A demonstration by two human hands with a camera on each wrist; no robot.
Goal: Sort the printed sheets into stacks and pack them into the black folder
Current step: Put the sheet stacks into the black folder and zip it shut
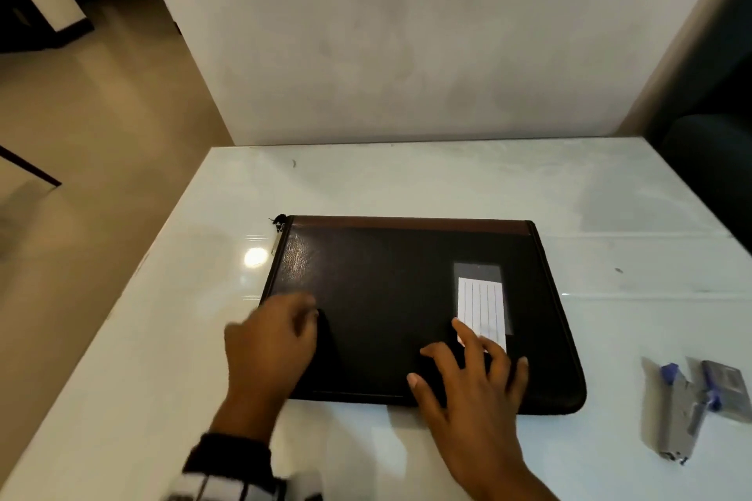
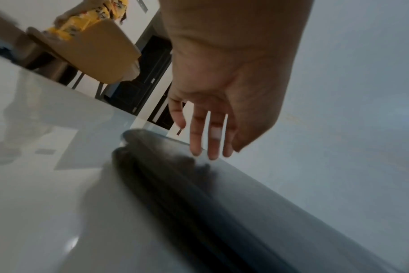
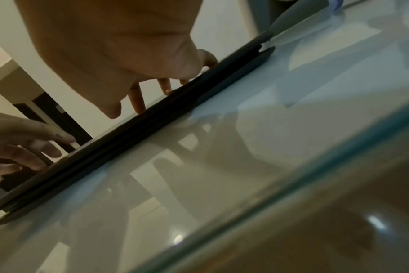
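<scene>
White glossy tabletop (image 1: 407, 183) set against a pale wall carries the black leather-look zip folder (image 1: 390, 297) with a brown strip along its far edge; the folder lies flat and closed, near the front of the table. Its cover bears a clear label pocket holding a white lined card (image 1: 482, 309). The zip pull (image 1: 277, 234) lies off the far left corner.

Left hand (image 1: 272, 342) rests over the folder's near left corner; the head view is blurred, but the left wrist view shows its fingers (image 2: 213, 144) fairly straight, tips at or just above the cover, closed round nothing. Right hand (image 1: 472, 382) is spread flat on the near right part of the cover, fingertips (image 3: 137, 103) touching the surface, one finger overlapping the card; it also holds nothing.

No printed sheets are visible in any view; whether they are inside the folder cannot be told. A grey and blue stapler (image 1: 675, 415) and a grey hole punch (image 1: 728, 390) lie on the table well to the right of the folder.

Risks, as a judgement: the polished top offers little friction, so a sideways push could slide the folder toward the near edge; an unfastened zip could let packed sheets slip out when the folder is lifted.
</scene>
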